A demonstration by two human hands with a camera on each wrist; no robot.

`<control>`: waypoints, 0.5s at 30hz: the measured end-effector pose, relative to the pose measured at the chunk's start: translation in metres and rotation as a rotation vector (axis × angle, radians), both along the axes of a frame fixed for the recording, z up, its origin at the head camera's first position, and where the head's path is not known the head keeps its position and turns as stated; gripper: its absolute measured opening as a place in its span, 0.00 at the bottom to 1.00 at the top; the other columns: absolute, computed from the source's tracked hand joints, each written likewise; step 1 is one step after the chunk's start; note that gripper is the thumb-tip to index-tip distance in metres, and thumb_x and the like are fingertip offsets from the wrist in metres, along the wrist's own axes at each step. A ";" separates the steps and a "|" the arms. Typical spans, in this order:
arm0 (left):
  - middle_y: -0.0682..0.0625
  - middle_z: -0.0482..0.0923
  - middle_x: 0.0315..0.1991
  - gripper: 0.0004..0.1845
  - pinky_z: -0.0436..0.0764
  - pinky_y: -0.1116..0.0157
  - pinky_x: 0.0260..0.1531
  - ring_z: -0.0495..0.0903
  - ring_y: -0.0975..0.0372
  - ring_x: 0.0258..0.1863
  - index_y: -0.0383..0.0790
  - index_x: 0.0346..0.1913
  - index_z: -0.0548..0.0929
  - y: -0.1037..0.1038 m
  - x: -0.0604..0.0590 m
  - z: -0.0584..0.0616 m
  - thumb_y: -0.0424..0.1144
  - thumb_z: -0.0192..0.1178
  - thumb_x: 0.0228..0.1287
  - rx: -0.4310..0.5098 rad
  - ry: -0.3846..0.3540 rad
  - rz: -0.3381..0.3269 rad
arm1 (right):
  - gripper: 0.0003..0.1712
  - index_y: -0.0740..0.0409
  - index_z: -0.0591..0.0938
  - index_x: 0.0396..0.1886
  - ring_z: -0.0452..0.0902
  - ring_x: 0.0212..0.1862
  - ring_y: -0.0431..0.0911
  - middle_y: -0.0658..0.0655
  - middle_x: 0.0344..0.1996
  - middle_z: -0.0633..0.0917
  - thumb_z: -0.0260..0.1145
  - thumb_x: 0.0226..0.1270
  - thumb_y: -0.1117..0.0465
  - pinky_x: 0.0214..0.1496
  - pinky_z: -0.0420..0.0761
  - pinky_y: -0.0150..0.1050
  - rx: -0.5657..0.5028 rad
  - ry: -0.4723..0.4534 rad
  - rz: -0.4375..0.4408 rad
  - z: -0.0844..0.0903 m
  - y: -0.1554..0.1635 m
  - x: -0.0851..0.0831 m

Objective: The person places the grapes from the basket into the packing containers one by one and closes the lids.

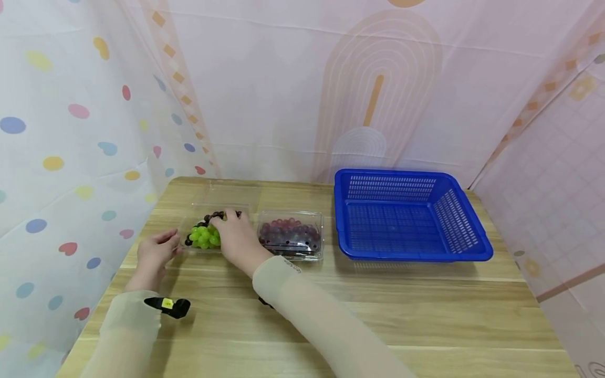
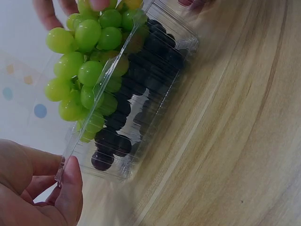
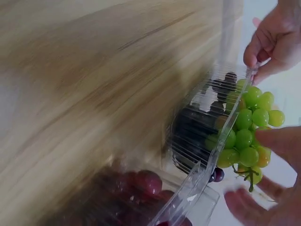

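Observation:
On the left of the table is a clear plastic clamshell box (image 1: pixel 227 250) holding dark grapes (image 2: pixel 115 113). A bunch of green grapes (image 1: pixel 204 237) lies on top of them, rising above the rim. My left hand (image 1: pixel 157 254) pinches the box's near left corner between thumb and fingers. Over the right part of the green bunch is my right hand (image 1: pixel 240 239). In the right wrist view its fingers (image 3: pixel 244 205) are spread, one fingertip right at the green grapes and the others apart from them. A green stem (image 3: pixel 251 175) shows between them.
Just right of the open box stands a second clear box (image 1: pixel 290 247) of reddish grapes, its lid down. Farther right sits a blue plastic basket (image 1: pixel 413 254) with slotted walls. The first box's clear lid (image 1: pixel 229 193) leans back toward the curtain behind the table.

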State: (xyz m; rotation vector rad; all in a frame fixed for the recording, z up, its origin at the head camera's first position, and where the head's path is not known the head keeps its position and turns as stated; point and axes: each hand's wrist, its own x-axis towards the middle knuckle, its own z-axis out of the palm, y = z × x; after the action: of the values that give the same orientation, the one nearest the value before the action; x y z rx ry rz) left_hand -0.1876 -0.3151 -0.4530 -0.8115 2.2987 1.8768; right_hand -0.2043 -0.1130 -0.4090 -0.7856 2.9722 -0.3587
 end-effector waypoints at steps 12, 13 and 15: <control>0.39 0.65 0.61 0.26 0.82 0.75 0.37 0.78 0.74 0.31 0.31 0.69 0.63 0.000 0.000 0.001 0.33 0.50 0.69 0.032 0.010 -0.003 | 0.25 0.23 0.63 0.67 0.58 0.67 0.48 0.44 0.70 0.59 0.50 0.75 0.53 0.55 0.78 0.38 0.328 0.123 0.217 0.002 0.008 0.011; 0.38 0.64 0.62 0.26 0.82 0.75 0.37 0.78 0.74 0.31 0.31 0.69 0.62 0.000 0.000 0.001 0.33 0.50 0.70 0.035 0.009 -0.005 | 0.26 0.22 0.62 0.67 0.58 0.67 0.48 0.44 0.71 0.57 0.49 0.75 0.53 0.52 0.78 0.36 0.342 0.113 0.226 0.002 0.008 0.012; 0.37 0.63 0.64 0.27 0.82 0.75 0.36 0.78 0.74 0.31 0.30 0.69 0.62 0.000 0.000 0.001 0.32 0.50 0.69 0.044 0.009 -0.004 | 0.28 0.21 0.57 0.69 0.56 0.69 0.50 0.44 0.73 0.52 0.47 0.76 0.55 0.51 0.79 0.35 0.355 0.077 0.240 0.000 0.009 0.013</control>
State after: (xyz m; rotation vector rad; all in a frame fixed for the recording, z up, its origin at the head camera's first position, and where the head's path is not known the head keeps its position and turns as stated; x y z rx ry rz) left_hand -0.1877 -0.3152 -0.4520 -0.7938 2.2544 1.9256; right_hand -0.1914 -0.1037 -0.4092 -1.1082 2.8370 0.2086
